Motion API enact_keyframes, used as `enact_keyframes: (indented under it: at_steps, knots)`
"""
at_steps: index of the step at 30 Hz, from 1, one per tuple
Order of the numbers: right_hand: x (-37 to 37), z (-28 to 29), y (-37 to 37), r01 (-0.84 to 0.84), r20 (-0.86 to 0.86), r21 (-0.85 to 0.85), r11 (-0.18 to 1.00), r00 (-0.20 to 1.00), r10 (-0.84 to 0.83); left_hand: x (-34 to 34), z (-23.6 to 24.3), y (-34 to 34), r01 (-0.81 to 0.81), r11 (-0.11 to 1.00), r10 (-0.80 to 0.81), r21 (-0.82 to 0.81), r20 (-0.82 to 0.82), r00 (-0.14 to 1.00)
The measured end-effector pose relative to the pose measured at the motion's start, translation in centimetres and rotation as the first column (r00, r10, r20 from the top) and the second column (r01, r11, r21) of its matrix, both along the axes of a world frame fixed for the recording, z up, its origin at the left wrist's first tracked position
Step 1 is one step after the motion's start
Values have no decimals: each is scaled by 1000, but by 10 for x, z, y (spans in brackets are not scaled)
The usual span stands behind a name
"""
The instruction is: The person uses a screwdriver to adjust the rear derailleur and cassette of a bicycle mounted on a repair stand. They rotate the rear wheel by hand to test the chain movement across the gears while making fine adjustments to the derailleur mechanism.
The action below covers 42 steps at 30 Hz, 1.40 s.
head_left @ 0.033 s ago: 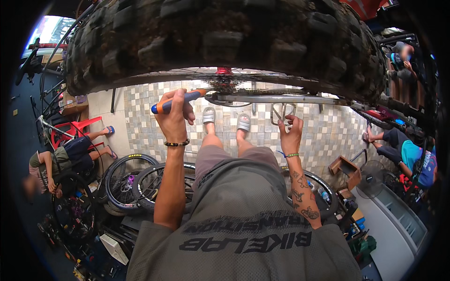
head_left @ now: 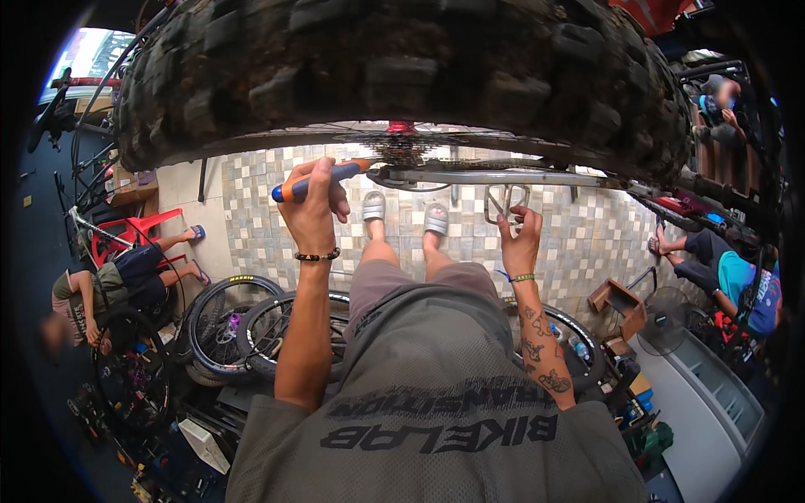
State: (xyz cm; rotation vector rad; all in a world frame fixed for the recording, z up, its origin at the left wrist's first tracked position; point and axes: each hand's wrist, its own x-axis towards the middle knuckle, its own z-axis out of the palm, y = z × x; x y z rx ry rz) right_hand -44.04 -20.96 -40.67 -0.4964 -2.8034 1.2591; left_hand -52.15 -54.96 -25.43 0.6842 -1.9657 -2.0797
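Note:
My left hand [head_left: 312,205] is closed around a tool with a blue-and-orange handle [head_left: 335,173]. Its tip points at the back of a bike, close to the cassette [head_left: 405,144] and the chain; what the tip touches is too small to tell. On the other side, the fingers of my right hand [head_left: 521,235] pinch the edge of a metal platform pedal [head_left: 506,199]. Between the hands runs a grey chainstay [head_left: 503,178]. A knobbly, muddy tyre [head_left: 394,71] fills the top of the view and hides much of the bike.
Below lies a checkered tile floor [head_left: 587,235]. Wheels [head_left: 222,323] lean behind me at left. A person sits by a red chair [head_left: 122,239] at left; other people sit at right. A wooden box [head_left: 619,306], a fan [head_left: 665,321] and a grey cabinet [head_left: 700,402] stand at lower right.

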Motion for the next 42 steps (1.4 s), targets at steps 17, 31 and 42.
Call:
enact_keyframes:
  at_steps: [17, 31, 42]
  knots:
    - [-17, -9, 3, 7, -10, 2, 1000, 1000, -7, -16, 17, 15, 86, 939, -126, 333, 99, 987]
    - [-18, -40, -2, -37, 20, 58, 998, 999, 36, -23, 11, 0, 63, 997, -61, -44, 31, 998]
    - [-16, -50, -2, -7, -24, 7, 1000, 1000, 7, -27, 9, -1, 75, 996, -74, -57, 14, 997]
